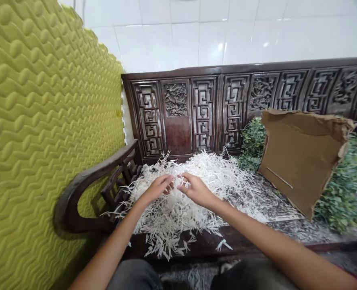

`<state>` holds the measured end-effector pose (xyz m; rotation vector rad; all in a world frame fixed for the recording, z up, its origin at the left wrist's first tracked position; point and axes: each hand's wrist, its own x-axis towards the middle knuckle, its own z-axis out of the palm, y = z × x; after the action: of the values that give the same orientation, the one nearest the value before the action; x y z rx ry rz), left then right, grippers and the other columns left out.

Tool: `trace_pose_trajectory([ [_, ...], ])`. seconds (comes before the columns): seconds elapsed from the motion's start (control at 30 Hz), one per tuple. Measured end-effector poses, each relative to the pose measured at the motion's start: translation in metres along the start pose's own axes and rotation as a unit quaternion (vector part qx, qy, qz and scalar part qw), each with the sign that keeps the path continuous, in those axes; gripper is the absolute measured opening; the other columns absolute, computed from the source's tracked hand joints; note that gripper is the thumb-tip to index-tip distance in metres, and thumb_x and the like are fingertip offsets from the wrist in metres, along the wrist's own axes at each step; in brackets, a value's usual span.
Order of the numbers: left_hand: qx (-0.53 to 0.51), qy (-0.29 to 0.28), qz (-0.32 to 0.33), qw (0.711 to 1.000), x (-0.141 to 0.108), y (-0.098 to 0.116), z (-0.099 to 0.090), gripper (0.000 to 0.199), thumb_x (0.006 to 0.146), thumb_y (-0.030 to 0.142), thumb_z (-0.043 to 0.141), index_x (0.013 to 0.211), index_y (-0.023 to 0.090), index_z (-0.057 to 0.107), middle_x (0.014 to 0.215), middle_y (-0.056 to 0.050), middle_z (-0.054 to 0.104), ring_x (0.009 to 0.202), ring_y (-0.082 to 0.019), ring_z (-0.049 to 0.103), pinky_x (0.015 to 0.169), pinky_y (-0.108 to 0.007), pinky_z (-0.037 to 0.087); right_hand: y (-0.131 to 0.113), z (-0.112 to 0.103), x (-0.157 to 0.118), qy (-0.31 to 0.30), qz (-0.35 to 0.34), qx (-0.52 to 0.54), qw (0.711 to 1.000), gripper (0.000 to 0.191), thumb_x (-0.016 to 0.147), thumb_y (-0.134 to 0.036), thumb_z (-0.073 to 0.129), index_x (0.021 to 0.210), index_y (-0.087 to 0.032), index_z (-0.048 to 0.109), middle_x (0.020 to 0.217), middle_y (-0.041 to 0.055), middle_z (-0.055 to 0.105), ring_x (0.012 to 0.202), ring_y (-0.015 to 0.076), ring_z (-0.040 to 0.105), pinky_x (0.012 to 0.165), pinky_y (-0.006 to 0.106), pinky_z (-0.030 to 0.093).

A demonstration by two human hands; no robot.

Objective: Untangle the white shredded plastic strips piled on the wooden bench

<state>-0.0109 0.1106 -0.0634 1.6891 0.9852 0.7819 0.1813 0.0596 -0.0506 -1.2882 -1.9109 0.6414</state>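
Note:
A heap of white, twig-like plastic sprigs [208, 169] covers the left end of the dark wooden bench seat. Over the middle of it is my left hand [162, 186], its fingers bent loosely and a little apart. My right hand [195, 188] faces it across a small gap, with thumb and forefinger spaced apart. Pale strands show between and behind the fingertips. Against the white heap I cannot make out any single sprig in either hand. Some loose sprigs [223, 244] lie on the bench's front edge.
A torn brown cardboard piece [299, 161] leans on green artificial foliage [341, 201] at the right, with a thin white stick [279, 178] on it. Behind stands the carved bench back [178, 135]. The curved armrest [72, 197] and yellow textured foam mats [45, 121] border the left.

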Motion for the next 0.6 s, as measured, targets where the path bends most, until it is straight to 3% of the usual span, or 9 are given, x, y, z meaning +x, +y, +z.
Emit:
trace_pose_trajectory([
  [0.07, -0.029, -0.006, -0.001, 1.000, 0.007, -0.009, 0.017, 0.053, 0.083, 0.064, 0.048, 0.102, 0.016, 0.063, 0.091, -0.007, 0.064, 0.073, -0.015, 0.059, 0.061, -0.025, 0.050, 0.017, 0.013, 0.012, 0.012, 0.003, -0.002, 1.000, 0.032, 0.084, -0.032, 0.060, 0.114, -0.019, 0.059, 0.101, 0.0072, 0.066, 0.089, 0.0213, 0.060, 0.074, 0.030, 0.043],
  [0.17, -0.080, -0.012, -0.001, 0.997, 0.016, -0.044, 0.038, 0.053, 0.080, 0.064, 0.054, 0.096, 0.014, 0.062, 0.084, -0.005, 0.063, 0.069, -0.013, 0.059, 0.062, -0.025, 0.051, 0.054, 0.038, 0.024, 0.031, 0.041, -0.010, 0.999, 0.030, 0.081, -0.024, 0.059, 0.111, -0.018, 0.058, 0.091, 0.0055, 0.067, 0.082, 0.0199, 0.061, 0.073, 0.029, 0.044],
  [0.33, -0.139, 0.093, 0.035, 0.985, 0.041, -0.108, 0.053, 0.045, 0.072, 0.052, 0.069, 0.089, 0.011, 0.062, 0.066, -0.003, 0.061, 0.056, -0.012, 0.057, 0.055, -0.024, 0.048, 0.119, 0.072, 0.038, 0.030, 0.058, 0.003, 0.998, 0.021, 0.085, -0.027, 0.055, 0.102, -0.015, 0.060, 0.090, 0.0068, 0.067, 0.083, 0.0209, 0.060, 0.076, 0.031, 0.044],
  [0.5, -0.148, 0.130, 0.003, 0.980, 0.078, -0.130, 0.050, 0.031, 0.077, 0.041, 0.067, 0.088, 0.013, 0.063, 0.065, 0.000, 0.061, 0.053, -0.009, 0.054, 0.053, -0.021, 0.045, 0.161, 0.079, 0.065, 0.033, 0.056, 0.059, 0.996, 0.020, 0.085, -0.032, 0.058, 0.097, -0.017, 0.060, 0.099, 0.0066, 0.065, 0.094, 0.0201, 0.057, 0.083, 0.031, 0.043],
  [0.6, -0.127, 0.131, 0.030, 0.983, 0.092, -0.134, 0.052, 0.024, 0.081, 0.035, 0.066, 0.085, 0.012, 0.064, 0.065, 0.000, 0.062, 0.054, -0.008, 0.054, 0.051, -0.022, 0.043, 0.179, 0.079, 0.077, 0.053, 0.033, 0.079, 0.995, 0.025, 0.084, -0.035, 0.062, 0.100, -0.015, 0.060, 0.088, 0.0052, 0.063, 0.081, 0.0172, 0.056, 0.071, 0.028, 0.043],
])
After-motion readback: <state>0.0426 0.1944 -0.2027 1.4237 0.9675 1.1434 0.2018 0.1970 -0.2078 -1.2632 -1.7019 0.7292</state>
